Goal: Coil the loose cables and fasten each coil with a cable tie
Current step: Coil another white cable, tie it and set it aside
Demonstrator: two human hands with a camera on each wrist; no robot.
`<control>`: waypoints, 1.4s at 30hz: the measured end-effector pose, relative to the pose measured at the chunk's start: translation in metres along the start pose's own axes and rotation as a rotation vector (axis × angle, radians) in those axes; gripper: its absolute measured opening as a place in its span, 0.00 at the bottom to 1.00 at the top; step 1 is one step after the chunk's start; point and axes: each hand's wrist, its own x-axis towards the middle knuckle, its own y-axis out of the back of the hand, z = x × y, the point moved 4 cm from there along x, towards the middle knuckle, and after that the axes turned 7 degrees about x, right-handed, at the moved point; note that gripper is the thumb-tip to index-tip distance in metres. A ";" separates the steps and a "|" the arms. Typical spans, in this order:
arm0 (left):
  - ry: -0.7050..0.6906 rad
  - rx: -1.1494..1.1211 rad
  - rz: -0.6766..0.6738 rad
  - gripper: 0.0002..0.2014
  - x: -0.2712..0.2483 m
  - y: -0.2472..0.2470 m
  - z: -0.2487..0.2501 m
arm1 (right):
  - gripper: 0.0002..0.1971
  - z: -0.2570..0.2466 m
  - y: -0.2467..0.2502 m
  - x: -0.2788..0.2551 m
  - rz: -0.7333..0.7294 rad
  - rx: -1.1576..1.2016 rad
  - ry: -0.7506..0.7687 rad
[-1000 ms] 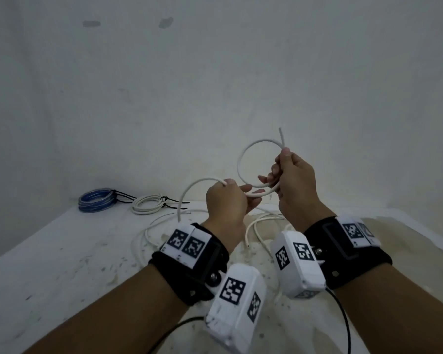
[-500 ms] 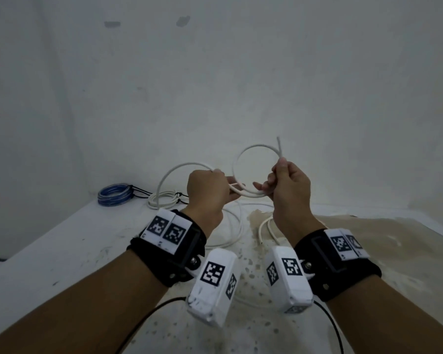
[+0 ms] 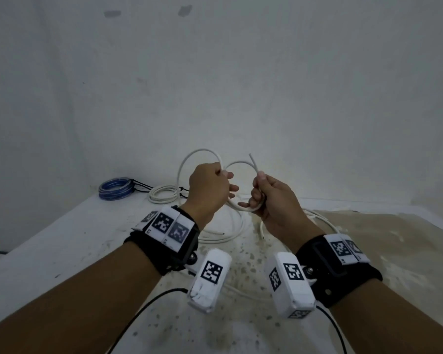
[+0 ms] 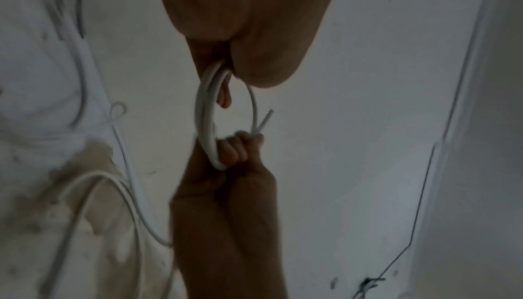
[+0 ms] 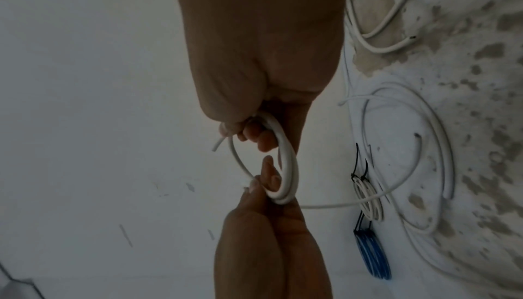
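Both the left hand (image 3: 210, 186) and right hand (image 3: 271, 198) grip a small coil of stiff white cable (image 3: 241, 208) between them; its springy turns seemingly could unwind if either grip loosens.

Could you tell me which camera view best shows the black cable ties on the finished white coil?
The right wrist view: the black cable ties stand out against the white coil. The head view shows them small and distant; the left wrist view shows only blurred cables there.
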 end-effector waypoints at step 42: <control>0.073 -0.017 -0.004 0.05 0.017 0.016 -0.019 | 0.16 0.011 -0.002 0.010 0.123 0.064 0.070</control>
